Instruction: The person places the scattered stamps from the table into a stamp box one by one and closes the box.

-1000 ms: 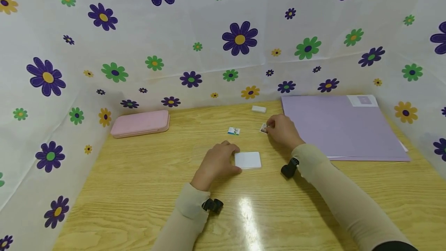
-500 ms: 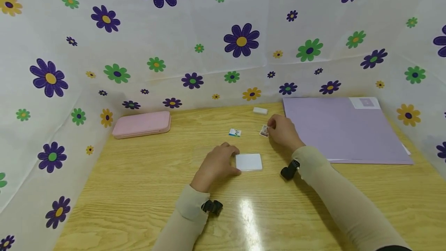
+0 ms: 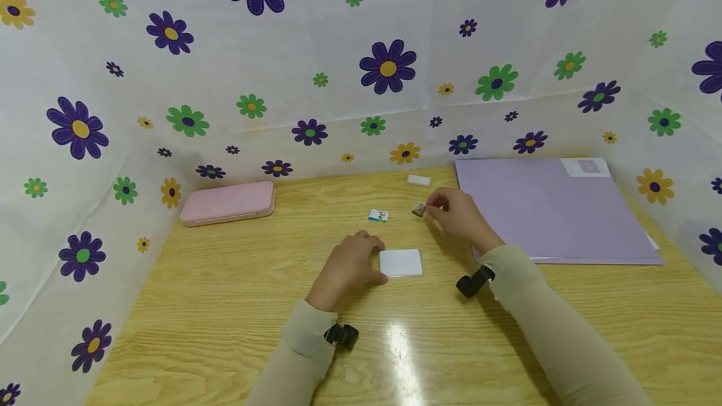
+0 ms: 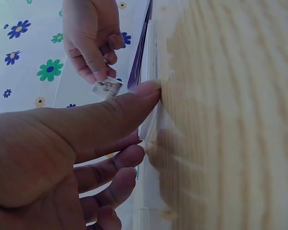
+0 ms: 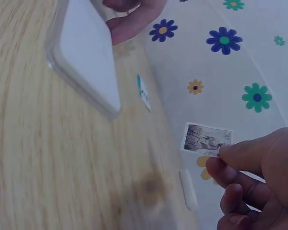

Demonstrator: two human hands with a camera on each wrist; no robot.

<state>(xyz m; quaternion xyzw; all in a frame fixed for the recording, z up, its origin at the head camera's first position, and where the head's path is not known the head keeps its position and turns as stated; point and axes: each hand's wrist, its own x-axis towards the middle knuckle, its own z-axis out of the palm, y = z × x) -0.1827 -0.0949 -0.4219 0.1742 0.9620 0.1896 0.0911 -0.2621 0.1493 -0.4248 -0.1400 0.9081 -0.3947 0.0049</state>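
Note:
A small printed stamp [image 3: 419, 209] is pinched between thumb and forefinger of my right hand [image 3: 459, 218]; the right wrist view shows the stamp [image 5: 207, 140] raised off the table, its picture facing the camera. My left hand [image 3: 348, 266] holds the left edge of a flat white rectangular case [image 3: 401, 262] with clear edges, thumb at the near corner and fingers at the far one. In the right wrist view the case [image 5: 89, 52] looks thick and transparent around its white top. Behind it lies a small white-and-blue printed piece [image 3: 378, 215], touched by neither hand.
A white eraser-like block [image 3: 419, 180] lies at the back. A pink case [image 3: 228, 203] stands at the back left, and a large purple folder [image 3: 541, 212] covers the back right of the wooden table [image 3: 225, 306]. Flowered cloth [image 3: 316, 30] hangs behind and at both sides.
My right hand has lifted the stamp from the table and moved it slightly left. My left hand stays at the white case.

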